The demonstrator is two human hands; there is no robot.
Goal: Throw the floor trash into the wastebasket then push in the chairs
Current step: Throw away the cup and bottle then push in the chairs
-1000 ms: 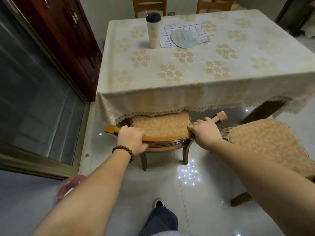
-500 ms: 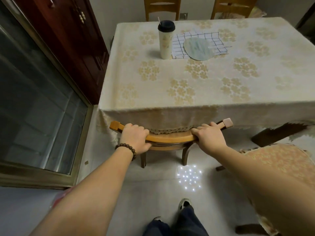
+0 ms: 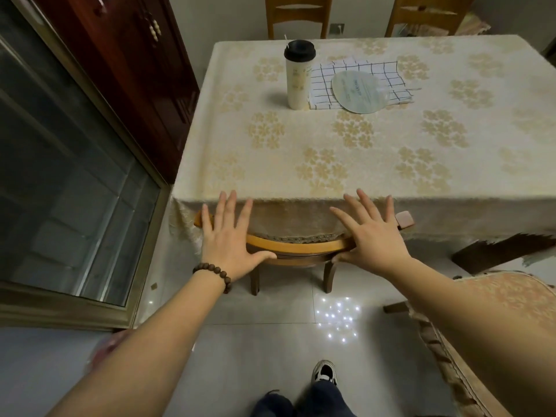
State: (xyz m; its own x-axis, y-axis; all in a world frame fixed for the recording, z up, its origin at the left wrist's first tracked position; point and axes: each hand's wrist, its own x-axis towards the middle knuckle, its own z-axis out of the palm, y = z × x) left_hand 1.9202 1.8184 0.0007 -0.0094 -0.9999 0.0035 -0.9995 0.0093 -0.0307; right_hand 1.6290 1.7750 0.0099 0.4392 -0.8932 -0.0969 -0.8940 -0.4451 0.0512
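A wooden chair (image 3: 296,248) stands pushed under the table (image 3: 346,152), only its curved back rail and rear legs showing below the tablecloth's lace hem. My left hand (image 3: 230,239) is open, fingers spread, over the left part of the rail. My right hand (image 3: 371,233) is open too, fingers spread, over the right part. Both palms are at or just above the rail and neither grips it. A second chair with an orange patterned cushion (image 3: 496,299) stands out from the table at the right. A pink wastebasket rim (image 3: 103,346) peeks out behind my left forearm.
On the table stand a lidded cup (image 3: 298,75), a checked cloth (image 3: 358,79) and a round fan (image 3: 359,91). Two more chairs (image 3: 298,15) stand at the far side. A glass sliding door (image 3: 69,188) and dark red cabinet (image 3: 135,70) lie left.
The chair slid forward under the table with both hands on its back rail. Both hands have since let go and spread open.
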